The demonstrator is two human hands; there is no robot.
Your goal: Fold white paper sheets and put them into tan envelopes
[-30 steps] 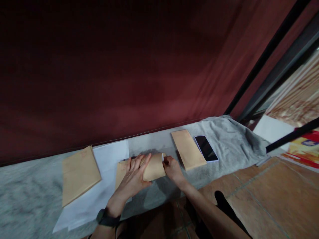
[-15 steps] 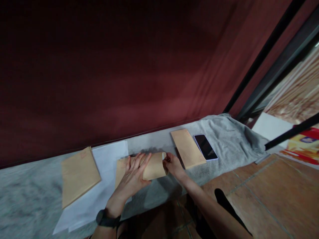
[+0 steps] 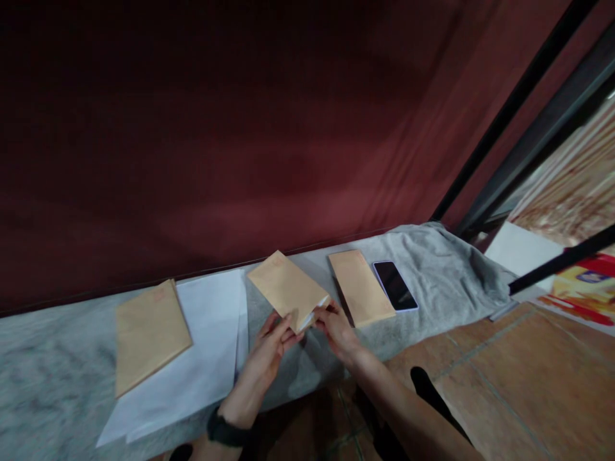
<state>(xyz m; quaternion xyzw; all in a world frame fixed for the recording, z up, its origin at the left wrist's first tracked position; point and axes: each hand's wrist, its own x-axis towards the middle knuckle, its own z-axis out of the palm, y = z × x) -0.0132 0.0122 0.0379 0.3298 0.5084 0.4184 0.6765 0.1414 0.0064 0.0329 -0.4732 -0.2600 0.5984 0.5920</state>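
Grey cloth (image 3: 442, 275) is skirting the maroon panel (image 3: 269, 153); left hand (image 3: 269, 349) and right hand (image 3: 337, 330) are pinching a kraft envelope (image 3: 288, 287) near its mouth (slim gap before the second envelope (image 3: 361, 288)).

Cannot read the reddish mark (image 3: 277, 259) on the held rectangular brown paper envelope (image 3: 287, 288) — too small; cannot follow the red-and-yellow printed panel (image 3: 583, 285) past the right edge.

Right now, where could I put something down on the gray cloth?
Bare gray cloth lies left of the leftmost envelope and right of the phone, though it's wrinkled there. The middle is crowded: the left hand and right hand hold the middle envelope between the white paper and the rightmost envelope.
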